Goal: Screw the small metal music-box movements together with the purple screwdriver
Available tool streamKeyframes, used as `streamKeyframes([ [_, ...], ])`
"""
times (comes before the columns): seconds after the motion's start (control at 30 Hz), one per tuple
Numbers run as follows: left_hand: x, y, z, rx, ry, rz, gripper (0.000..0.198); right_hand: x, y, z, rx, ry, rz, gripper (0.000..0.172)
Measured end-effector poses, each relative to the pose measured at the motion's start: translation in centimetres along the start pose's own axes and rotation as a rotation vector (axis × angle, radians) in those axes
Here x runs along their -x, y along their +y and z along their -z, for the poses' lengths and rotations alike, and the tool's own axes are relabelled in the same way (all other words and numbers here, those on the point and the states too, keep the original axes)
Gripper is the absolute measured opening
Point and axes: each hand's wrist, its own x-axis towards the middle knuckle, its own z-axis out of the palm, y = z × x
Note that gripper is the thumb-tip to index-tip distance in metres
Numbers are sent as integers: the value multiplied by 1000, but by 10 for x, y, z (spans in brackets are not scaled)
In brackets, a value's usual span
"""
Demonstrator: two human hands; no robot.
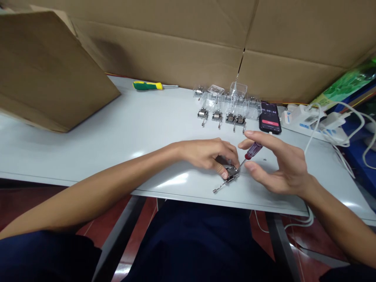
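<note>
Cardboard box: brown cardboard box (55, 70) at upper left of the frame, on the pale table (164, 117).
Spare driver: green-and-yellow screwdriver (147, 85) at upper centre-left; long axis nearly level across the frame, handle left, blade pointing right.
Left hand: left hand (210, 154) at centre, fingers curled; thumb and fingertips closed on the crank mechanism.
Front row: four metal mechanisms (217, 115) right of upper centre, side by side, their cranks pointing down the frame.
Clear boxes: clear plastic boxes (227, 102) clustered just behind that row; metal pieces show at the back, one at the cluster's left end; whether these lie inside the boxes or behind them I cannot tell.
Worked piece: crank mechanism (231, 173) just below and right of centre; its crank points to the lower left.
Driver in use: purple screwdriver (253, 150) right of centre; long axis slanting, handle upper right, tip down-left at the mechanism.
Loose bit: small metal piece (264, 159) beside its handle.
Phone: phone (270, 117) at upper right, showing a timer.
Right hand: right hand (279, 164) at centre-right, thumb and fingers spread well apart around the purple handle; how firmly it holds, I cannot tell.
Power: white power strip (286, 119) with plugs and cables, upper right.
</note>
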Motion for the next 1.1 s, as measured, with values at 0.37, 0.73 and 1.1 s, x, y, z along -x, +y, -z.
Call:
streamKeyframes([
  [0.37, 0, 0, 0, 50, 20, 13, 25, 0, -2, -1, 35, 47, -22, 70],
  [0.73, 2, 36, -13, -177, 217, 182, 29, 3, -2, -6, 191, 99, 13, 59],
  [1.1, -6, 43, -64, -682, 389, 369, 24, 7, -6, -6, 302, 164, -9, 52],
])
